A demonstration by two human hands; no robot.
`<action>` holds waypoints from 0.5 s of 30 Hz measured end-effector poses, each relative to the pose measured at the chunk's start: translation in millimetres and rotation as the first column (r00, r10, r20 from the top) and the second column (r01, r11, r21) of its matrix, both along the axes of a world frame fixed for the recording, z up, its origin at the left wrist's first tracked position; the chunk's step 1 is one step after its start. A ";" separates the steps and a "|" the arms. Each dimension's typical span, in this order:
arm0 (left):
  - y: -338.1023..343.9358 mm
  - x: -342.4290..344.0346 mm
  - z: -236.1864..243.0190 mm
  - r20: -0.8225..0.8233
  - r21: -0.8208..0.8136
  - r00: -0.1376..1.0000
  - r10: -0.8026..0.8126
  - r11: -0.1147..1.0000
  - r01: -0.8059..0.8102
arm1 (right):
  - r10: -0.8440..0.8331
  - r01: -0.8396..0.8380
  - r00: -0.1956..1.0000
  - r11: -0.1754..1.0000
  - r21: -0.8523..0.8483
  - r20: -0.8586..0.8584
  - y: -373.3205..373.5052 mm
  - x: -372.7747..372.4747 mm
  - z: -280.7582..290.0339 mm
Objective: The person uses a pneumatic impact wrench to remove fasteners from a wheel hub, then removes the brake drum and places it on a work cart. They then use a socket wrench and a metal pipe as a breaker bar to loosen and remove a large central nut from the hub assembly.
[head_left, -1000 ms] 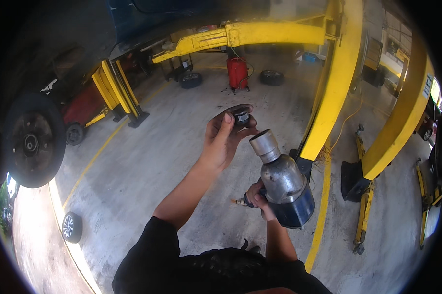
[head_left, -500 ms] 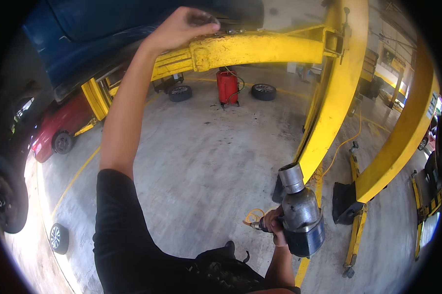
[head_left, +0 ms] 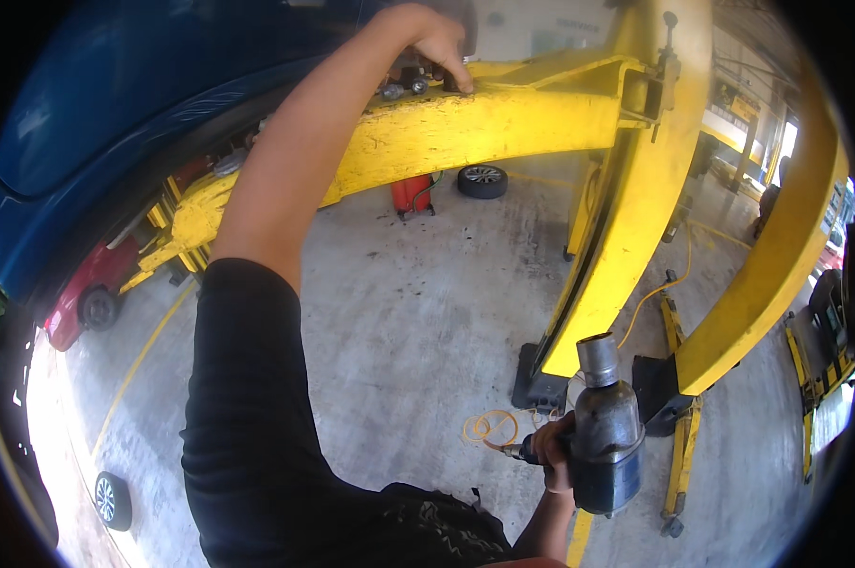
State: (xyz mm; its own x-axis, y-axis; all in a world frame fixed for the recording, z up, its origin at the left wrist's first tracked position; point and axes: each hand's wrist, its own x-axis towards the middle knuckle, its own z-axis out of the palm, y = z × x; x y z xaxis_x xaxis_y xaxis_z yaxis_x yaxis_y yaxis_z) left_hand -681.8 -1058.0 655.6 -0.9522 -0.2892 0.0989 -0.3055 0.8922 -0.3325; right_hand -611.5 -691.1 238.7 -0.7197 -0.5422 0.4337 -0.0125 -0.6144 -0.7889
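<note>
My left hand [head_left: 435,40] is raised high and rests on top of a yellow lift arm [head_left: 503,123], fingers curled down beside a few small metal parts [head_left: 404,87]. Whether it holds one of them is hidden by the fingers. My right hand [head_left: 551,454] is low at the right, gripping the handle of a grey air impact wrench [head_left: 603,437] whose nose points upward. A coiled orange hose [head_left: 489,426] lies on the floor just left of the wrench.
A blue car [head_left: 115,123] hangs overhead at the left. Two yellow lift posts [head_left: 636,237] [head_left: 778,275] stand to the right. On the concrete floor are a red car [head_left: 87,293], a tyre [head_left: 482,180], a red canister [head_left: 410,194] and a wheel [head_left: 113,500].
My left hand, which held a round dark part in front of me, has swung up onto the lift arm. The view has tilted upward. The wrench stays low in my right hand.
</note>
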 end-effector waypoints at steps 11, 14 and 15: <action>116.0 117.5 -75.6 -0.720 0.069 0.601 -0.346 0.827 0.558 | 0.193 -0.184 0.975 0.979 0.093 -0.107 42.7 -49.3 -66.2; 176.6 125.2 -210.9 -0.857 0.217 0.407 -0.317 0.495 0.841 | 0.098 0.119 0.898 0.884 0.452 -0.429 57.2 -49.7 -120.6; 192.6 124.3 -259.6 -0.882 0.290 0.410 -0.231 0.418 0.861 | 0.565 -0.520 0.758 0.825 0.221 -0.325 47.0 -82.4 -134.6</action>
State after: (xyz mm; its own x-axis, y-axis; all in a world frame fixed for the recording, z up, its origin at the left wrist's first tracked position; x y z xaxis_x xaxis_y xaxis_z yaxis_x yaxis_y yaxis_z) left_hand -557.5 -865.3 396.0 -0.6090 0.0126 0.7930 0.5425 0.7360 0.4049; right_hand -693.9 -644.1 104.1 -0.0932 -0.8535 0.5126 -0.0002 -0.5149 -0.8573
